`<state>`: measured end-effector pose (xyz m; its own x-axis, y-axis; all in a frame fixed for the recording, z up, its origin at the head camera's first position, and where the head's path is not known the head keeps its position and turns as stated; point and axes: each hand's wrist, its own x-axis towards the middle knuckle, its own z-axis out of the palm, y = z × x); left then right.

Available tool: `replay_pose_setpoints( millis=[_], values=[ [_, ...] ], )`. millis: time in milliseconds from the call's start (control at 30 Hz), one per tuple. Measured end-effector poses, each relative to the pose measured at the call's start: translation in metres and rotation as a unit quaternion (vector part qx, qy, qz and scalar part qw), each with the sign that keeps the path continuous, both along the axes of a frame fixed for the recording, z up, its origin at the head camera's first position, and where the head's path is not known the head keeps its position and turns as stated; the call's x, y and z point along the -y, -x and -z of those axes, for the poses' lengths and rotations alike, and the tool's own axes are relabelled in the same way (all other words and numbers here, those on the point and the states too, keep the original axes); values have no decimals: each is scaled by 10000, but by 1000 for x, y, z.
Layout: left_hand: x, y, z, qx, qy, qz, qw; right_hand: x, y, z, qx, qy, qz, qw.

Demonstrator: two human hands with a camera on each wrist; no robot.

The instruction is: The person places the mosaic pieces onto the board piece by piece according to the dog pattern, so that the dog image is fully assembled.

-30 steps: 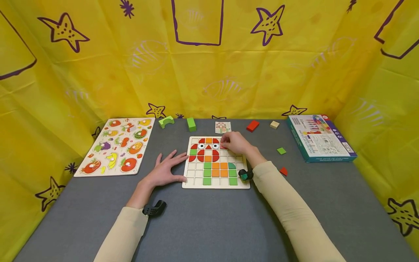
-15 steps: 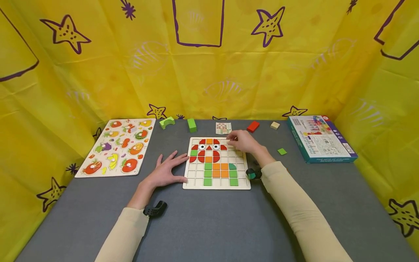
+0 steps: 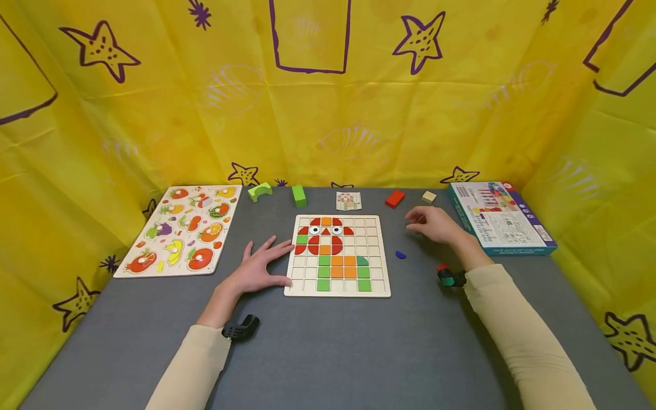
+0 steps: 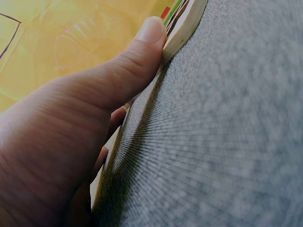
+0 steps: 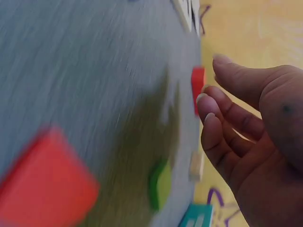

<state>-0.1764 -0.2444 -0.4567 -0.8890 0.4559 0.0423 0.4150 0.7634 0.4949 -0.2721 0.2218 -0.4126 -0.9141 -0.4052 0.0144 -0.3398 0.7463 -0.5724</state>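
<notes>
A wooden grid board (image 3: 366,228) bears red, orange and green tiles, with two eye tiles near the top. My left hand (image 3: 258,267) rests spread at its left edge; the thumb (image 4: 137,52) touches the board's rim in the left wrist view. Off to the board's right, my right hand (image 3: 435,224) hovers over the table, holding nothing, fingers loosely bent and apart from the thumb. Beneath it lie a green tile (image 5: 161,184) and a red piece (image 5: 49,182), both in the right wrist view; the hand hides the green one from the head view. A blue piece (image 3: 400,254) lies beside the board.
A picture card (image 3: 349,200) lies behind the board, between a green block (image 3: 299,196) and a red block (image 3: 395,198). Nearby are a green arch (image 3: 260,191) and a beige block (image 3: 429,197). A fruit puzzle (image 3: 176,228) lies left, a box (image 3: 502,219) right.
My right hand has left the board's upper right and moved right, over the loose tiles. A red tile it covered now shows beside the right eye; the blue piece is uncovered. My left hand stays.
</notes>
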Motion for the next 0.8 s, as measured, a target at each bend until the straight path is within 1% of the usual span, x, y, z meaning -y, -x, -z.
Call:
replay_pose_setpoints(
  millis=[167, 367, 567, 700, 800],
  values=[
    [0, -1, -1, -16, -22, 22, 10000, -31, -8, 2, 18, 40, 50, 10000],
    [2, -1, -2, 1, -13, 22, 10000, -55, -15, 6, 149, -220, 58, 9996],
    [2, -1, -2, -3, -5, 21, 10000, -59, -18, 8, 115, -394, -162, 9990],
    [1, 0, -1, -17, -9, 27, 10000, -56, -21, 7, 24, -409, -69, 9991],
    [2, -1, 0, -35, -18, 14, 10000, -53, -22, 7, 70, -293, 8, 9995]
  ],
)
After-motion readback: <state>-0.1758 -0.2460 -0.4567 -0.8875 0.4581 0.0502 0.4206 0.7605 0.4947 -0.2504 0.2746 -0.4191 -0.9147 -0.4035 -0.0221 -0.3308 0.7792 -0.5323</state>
